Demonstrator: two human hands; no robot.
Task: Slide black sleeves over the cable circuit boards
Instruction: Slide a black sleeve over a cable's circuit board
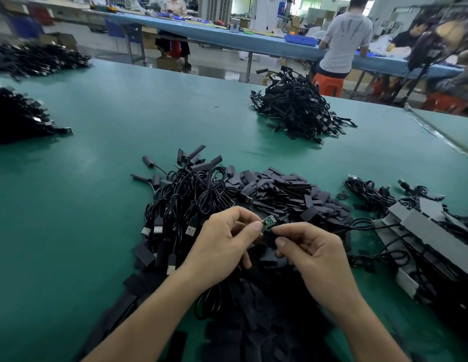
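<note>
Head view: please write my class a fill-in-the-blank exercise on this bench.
1. The left hand pinches a small ____ board.
2. The right hand pinches a ____ sleeve just below it.
3. The far stool is ____.
Missing words: green; black; orange.

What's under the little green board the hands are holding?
The left hand pinches the small green circuit board, the right hand a black sleeve below it. Under them lies a heap of flat black sleeves; the hands hide part.
</note>
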